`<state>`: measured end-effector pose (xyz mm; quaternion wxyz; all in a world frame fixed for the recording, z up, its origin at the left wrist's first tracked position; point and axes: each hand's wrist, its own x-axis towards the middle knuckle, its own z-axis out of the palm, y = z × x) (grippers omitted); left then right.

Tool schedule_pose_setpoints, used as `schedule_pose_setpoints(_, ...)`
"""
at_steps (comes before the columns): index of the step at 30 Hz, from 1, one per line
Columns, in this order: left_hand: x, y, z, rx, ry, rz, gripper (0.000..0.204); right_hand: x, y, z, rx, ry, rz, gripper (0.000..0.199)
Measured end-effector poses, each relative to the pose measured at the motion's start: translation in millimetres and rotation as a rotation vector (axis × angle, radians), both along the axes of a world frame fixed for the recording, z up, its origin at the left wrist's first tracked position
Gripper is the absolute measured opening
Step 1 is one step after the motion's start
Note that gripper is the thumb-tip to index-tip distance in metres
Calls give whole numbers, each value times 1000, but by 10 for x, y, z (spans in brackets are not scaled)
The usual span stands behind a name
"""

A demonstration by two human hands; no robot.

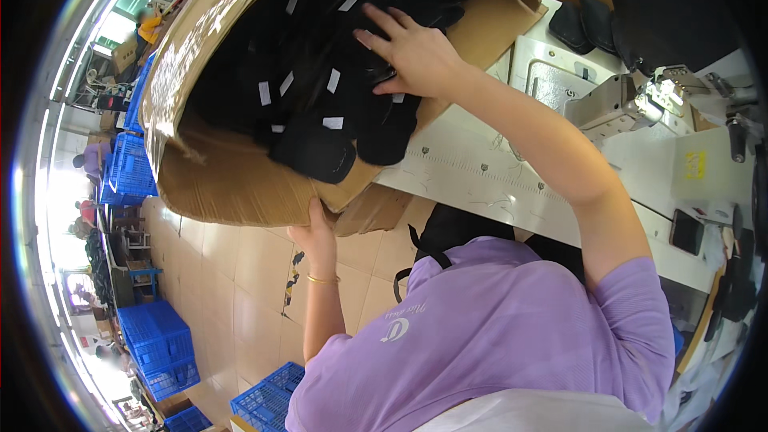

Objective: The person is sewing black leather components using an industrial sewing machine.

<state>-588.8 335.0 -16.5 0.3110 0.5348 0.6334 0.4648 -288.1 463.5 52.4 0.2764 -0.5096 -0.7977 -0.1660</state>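
A large cardboard box tilts toward me at the upper left, its mouth facing me. Inside lie many black padded fabric pieces with small white labels on several of them. My left hand grips the box's lower edge, thumb on the near side and fingers mostly hidden beneath. Reaching into the mouth, my right hand is open, its fingers spread over the black pieces and apparently touching them. Its fingers hold nothing that I can see.
A white sewing-machine table with a ruler strip lies right of the box. On it stands an industrial sewing machine, with two black pieces behind. Blue plastic crates stand on the tiled floor at the left. A phone lies at the right.
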Motion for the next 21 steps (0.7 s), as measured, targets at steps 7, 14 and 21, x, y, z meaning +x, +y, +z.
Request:
schedule_pose_setpoints(7, 778, -98, 36, 656, 803, -121, 100, 215, 467, 90, -434, -67, -219, 65)
schedule_pose_setpoints(14, 1120, 522, -76, 352, 754, -251, 105, 427, -119, 281, -538, -102, -281, 48)
schedule_pose_setpoints(21, 1296, 593, -48, 471, 714, -455, 94, 577, -1143, 137, -477, 230, -373, 44)
